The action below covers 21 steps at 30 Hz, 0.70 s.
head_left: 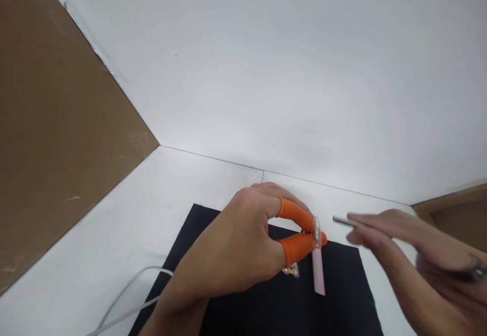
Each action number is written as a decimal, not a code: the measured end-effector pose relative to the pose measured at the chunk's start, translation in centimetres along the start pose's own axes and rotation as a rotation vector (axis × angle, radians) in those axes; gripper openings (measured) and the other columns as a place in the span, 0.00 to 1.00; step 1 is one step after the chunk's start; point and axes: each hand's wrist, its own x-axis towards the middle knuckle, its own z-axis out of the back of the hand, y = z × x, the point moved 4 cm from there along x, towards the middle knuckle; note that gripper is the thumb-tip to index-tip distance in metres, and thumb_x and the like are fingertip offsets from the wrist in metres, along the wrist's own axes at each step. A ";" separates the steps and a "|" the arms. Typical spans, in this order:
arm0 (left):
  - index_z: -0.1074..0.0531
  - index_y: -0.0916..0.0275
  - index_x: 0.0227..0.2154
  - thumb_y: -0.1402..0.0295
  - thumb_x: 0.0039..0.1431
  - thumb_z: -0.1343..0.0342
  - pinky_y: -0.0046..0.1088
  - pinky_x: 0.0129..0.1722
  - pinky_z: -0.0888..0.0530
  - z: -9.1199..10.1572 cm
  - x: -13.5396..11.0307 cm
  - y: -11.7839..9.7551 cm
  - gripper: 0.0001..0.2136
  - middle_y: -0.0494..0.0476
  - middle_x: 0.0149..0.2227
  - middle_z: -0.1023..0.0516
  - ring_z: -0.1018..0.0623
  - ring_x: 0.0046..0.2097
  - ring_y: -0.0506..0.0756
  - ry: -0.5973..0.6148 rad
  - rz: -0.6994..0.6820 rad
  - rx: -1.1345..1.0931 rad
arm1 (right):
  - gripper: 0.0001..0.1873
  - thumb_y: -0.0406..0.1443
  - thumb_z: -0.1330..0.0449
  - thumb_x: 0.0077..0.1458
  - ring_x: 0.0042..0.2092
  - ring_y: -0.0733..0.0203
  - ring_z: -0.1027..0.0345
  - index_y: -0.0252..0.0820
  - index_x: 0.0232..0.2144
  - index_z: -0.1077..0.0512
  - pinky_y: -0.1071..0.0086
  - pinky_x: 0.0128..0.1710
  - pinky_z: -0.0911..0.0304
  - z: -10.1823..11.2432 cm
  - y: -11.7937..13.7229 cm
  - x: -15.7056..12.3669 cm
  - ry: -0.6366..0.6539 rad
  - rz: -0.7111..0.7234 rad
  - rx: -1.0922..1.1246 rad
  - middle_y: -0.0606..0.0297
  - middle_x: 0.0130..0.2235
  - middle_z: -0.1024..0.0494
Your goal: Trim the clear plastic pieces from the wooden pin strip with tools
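My left hand (243, 247) hovers over a black mat (342, 295), its thumb and forefinger capped in orange finger cots. Those two fingers pinch a clear, pointed artificial nail (315, 230) by its upper end. A pale pink stick (318, 271) hangs down just under the nail, over the mat. My right hand (414, 255), blurred by motion, comes in from the right and grips a thin metal tool (344, 221) whose tip points left, close to the nail. A small shiny object (292, 270) lies on the mat below my left thumb.
The black mat lies on a white tabletop (125, 234). A white cable (129, 295) curves along the mat's left side. A white wall stands behind, and brown board panels (49, 138) flank the left and far right.
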 end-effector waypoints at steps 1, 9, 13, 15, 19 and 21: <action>0.16 0.54 0.35 0.74 0.60 0.33 0.21 0.44 0.20 0.0 0.0 0.0 0.06 0.44 0.44 0.15 0.17 0.45 0.49 0.006 0.003 -0.010 | 0.07 0.38 0.34 0.64 0.34 0.61 0.17 0.57 0.42 0.18 0.73 0.27 0.27 -0.1 -0.1 0.0 -0.025 -0.026 -0.065 0.71 0.36 0.13; 0.16 0.55 0.35 0.68 0.63 0.33 0.28 0.52 0.21 0.2 0.2 0.3 0.01 0.47 0.45 0.15 0.17 0.49 0.52 -0.036 -0.005 0.042 | 0.12 0.35 0.35 0.63 0.32 0.60 0.18 0.56 0.48 0.20 0.68 0.30 0.24 -0.3 1.2 -0.3 0.188 0.204 0.073 0.72 0.35 0.13; 0.17 0.55 0.35 0.68 0.63 0.33 0.27 0.54 0.23 0.2 0.2 0.3 0.01 0.45 0.44 0.15 0.17 0.48 0.51 -0.041 -0.021 0.060 | 0.07 0.37 0.35 0.65 0.32 0.60 0.19 0.55 0.44 0.20 0.69 0.29 0.26 -0.1 0.5 0.1 -0.004 0.042 -0.093 0.70 0.35 0.14; 0.17 0.54 0.35 0.68 0.63 0.33 0.26 0.52 0.22 0.3 0.3 0.3 0.01 0.44 0.44 0.15 0.17 0.47 0.51 -0.043 -0.017 0.064 | 0.05 0.39 0.36 0.66 0.31 0.60 0.19 0.55 0.41 0.19 0.69 0.27 0.26 0.0 0.1 0.2 -0.069 -0.041 -0.138 0.69 0.33 0.14; 0.17 0.55 0.34 0.68 0.63 0.33 0.27 0.50 0.22 0.3 0.4 0.3 0.02 0.46 0.44 0.14 0.17 0.47 0.52 -0.049 -0.011 0.060 | 0.08 0.35 0.34 0.62 0.31 0.60 0.19 0.55 0.41 0.17 0.70 0.24 0.28 0.4 0.5 0.2 0.064 0.101 0.019 0.70 0.32 0.15; 0.16 0.55 0.34 0.68 0.63 0.33 0.28 0.49 0.21 0.3 0.4 0.4 0.02 0.48 0.44 0.14 0.17 0.47 0.53 -0.052 -0.008 0.050 | 0.10 0.34 0.34 0.61 0.29 0.61 0.21 0.55 0.42 0.16 0.71 0.21 0.30 0.5 0.8 -0.1 0.172 0.177 0.116 0.70 0.29 0.17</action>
